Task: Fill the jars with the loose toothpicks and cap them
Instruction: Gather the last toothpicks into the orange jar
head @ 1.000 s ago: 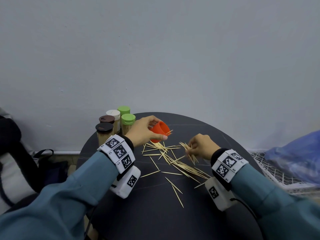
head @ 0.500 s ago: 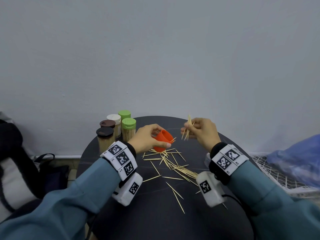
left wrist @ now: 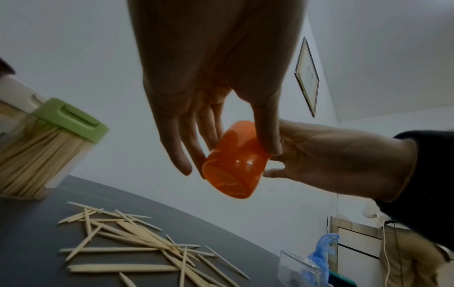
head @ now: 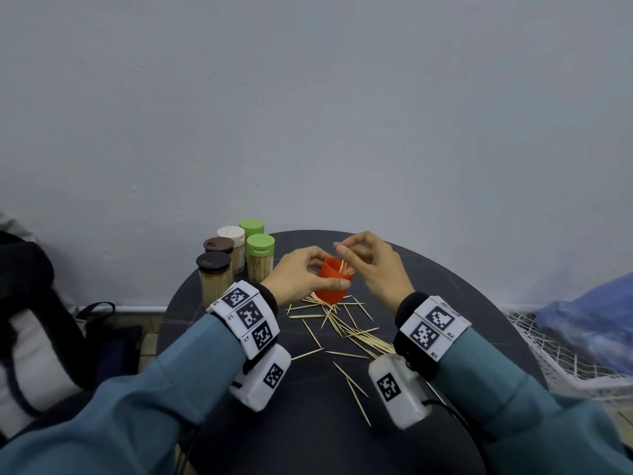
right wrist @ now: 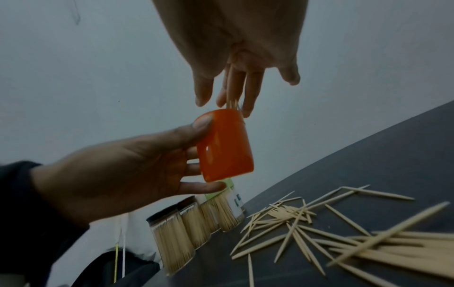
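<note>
My left hand (head: 327, 274) grips an open orange jar (head: 330, 282) just above the round dark table (head: 308, 423), thumb at its front and fingers behind it. My right hand (head: 340, 250) hovers over the jar's mouth and pinches a few toothpicks (right wrist: 232, 102) whose lower ends reach into it. In the left wrist view the jar (left wrist: 233, 170) tilts with its base toward the camera. The right wrist view has the jar (right wrist: 224, 147) nearly upright. Loose toothpicks (head: 346, 323) lie scattered on the table below and to the right of the jar.
Several capped jars full of toothpicks stand at the table's back left: two with green caps (head: 260, 257), one white (head: 231, 234), two dark (head: 214, 269). A white mesh basket (head: 565, 354) holding a blue bag (head: 589, 320) sits on the right. A black bag (head: 34, 303) is on the left.
My right hand picked a bunch of toothpicks off the table, raised it and brought it left over the jar's mouth. My left hand turned the jar from tilted sideways to nearly upright.
</note>
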Available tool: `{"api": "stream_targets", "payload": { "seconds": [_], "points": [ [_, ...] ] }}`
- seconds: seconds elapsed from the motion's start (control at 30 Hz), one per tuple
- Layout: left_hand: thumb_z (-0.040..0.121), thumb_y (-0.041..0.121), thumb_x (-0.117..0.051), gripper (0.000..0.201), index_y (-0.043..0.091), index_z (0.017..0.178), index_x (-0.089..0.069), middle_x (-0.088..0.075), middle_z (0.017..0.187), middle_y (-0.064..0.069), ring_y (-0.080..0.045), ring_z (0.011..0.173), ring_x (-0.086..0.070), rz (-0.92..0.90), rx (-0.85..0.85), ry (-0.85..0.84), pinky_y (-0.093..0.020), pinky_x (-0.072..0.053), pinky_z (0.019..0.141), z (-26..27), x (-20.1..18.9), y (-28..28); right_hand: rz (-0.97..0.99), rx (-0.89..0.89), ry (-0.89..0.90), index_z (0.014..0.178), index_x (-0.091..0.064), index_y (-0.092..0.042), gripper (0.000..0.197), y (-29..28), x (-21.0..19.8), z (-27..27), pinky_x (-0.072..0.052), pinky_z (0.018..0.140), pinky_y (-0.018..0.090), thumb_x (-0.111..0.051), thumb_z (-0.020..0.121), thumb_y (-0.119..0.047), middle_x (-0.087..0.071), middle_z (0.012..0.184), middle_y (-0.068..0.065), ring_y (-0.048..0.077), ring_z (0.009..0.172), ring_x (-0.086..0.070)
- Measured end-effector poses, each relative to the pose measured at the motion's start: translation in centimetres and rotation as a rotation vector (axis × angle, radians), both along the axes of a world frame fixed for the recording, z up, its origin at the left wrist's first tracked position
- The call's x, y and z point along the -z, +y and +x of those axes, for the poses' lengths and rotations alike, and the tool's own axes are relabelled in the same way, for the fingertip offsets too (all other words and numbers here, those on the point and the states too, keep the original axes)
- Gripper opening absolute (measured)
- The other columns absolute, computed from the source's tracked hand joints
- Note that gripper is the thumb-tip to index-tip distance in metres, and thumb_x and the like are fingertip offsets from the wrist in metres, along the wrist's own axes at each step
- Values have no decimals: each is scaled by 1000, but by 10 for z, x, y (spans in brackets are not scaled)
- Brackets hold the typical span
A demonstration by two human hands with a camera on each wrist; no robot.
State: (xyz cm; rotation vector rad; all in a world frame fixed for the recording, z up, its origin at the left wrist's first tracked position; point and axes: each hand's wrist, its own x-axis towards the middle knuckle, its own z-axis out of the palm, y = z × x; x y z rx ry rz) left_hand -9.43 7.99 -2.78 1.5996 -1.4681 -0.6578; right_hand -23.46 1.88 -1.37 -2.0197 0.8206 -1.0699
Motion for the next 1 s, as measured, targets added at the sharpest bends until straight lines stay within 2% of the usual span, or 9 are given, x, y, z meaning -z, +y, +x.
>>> {"api": "stream_targets", "payload": {
  "seconds": [0.07, 0.17, 0.3, 0.4, 0.5, 0.6, 0.7, 0.83, 1.0],
  "points": [
    [74, 30, -78, 55, 12, 121, -55, -62, 120, -4, -15, 112, -57, 6, 1, 3, -27, -45, 97, 0, -1, 0, 7, -6, 0, 98, -56, -16, 17, -2, -2, -3, -45, 75, 5, -57, 90, -31, -69, 104, -2, 0, 90, -61],
    [73, 29, -78, 55, 13, 121, -55, -61, 121, -4, -14, 110, -57, 9, -11, 3, -27, -45, 95, 0, -2, 1, 34, 27, 36, 105, -53, -16, 24, -7, -4, -9, -39, 89, 19, -42, 97, -35, -65, 114, -2, 8, 106, -57],
    [73, 27, -79, 55, 12, 120, -55, -61, 121, -4, -13, 107, -55, 2, -48, -2, -25, -43, 91, 4, -2, 1, 30, 116, 183, 114, -53, -9, 27, -12, -1, -23, -37, 89, 22, -43, 98, -29, -60, 117, 5, 14, 108, -54],
    [72, 27, -79, 56, 12, 120, -55, -60, 120, -4, -12, 104, -54, 2, -63, 1, -24, -42, 87, 6, -2, 2, 43, 105, 532, 119, -52, -7, 33, -14, 6, -37, -39, 89, 22, -54, 93, -27, -58, 120, 8, 16, 107, -53],
    [73, 28, -79, 57, 13, 122, -54, -59, 121, -4, -13, 106, -53, 16, -66, -1, -25, -43, 86, 5, -2, 3, 108, 17, 973, 127, -46, -10, 53, -10, 13, -47, -43, 97, 29, -63, 85, -40, -54, 127, 7, 19, 116, -51],
    [73, 29, -79, 58, 13, 122, -54, -58, 124, -5, -15, 111, -54, 22, -67, -18, -26, -44, 89, 4, -3, 3, 63, -29, 1235, 125, -50, -9, 60, -2, 17, -52, -42, 90, 26, -66, 80, -45, -56, 125, 7, 20, 115, -52],
    [73, 28, -78, 59, 13, 124, -53, -58, 125, -6, -13, 108, -51, 31, -65, -37, -25, -43, 87, 2, -2, 4, 13, -30, 1272, 119, -54, -5, 58, 0, 24, -53, -43, 86, 29, -69, 79, -45, -56, 121, 9, 22, 109, -53],
    [74, 28, -78, 60, 13, 125, -52, -57, 127, -6, -13, 109, -51, 45, -58, -64, -25, -42, 87, 1, -2, 5, 23, -31, 1227, 117, -56, -5, 44, 0, 29, -46, -44, 80, 26, -67, 84, -32, -60, 118, 8, 21, 103, -56],
    [75, 30, -77, 62, 13, 128, -50, -56, 128, -6, -11, 105, -49, 54, -54, -79, -24, -41, 85, 1, -4, 6, -7, -39, 1240, 113, -60, -3, 32, -3, 31, -36, -47, 87, 29, -64, 87, -20, -62, 116, 12, 25, 107, -59]
  ]
}}
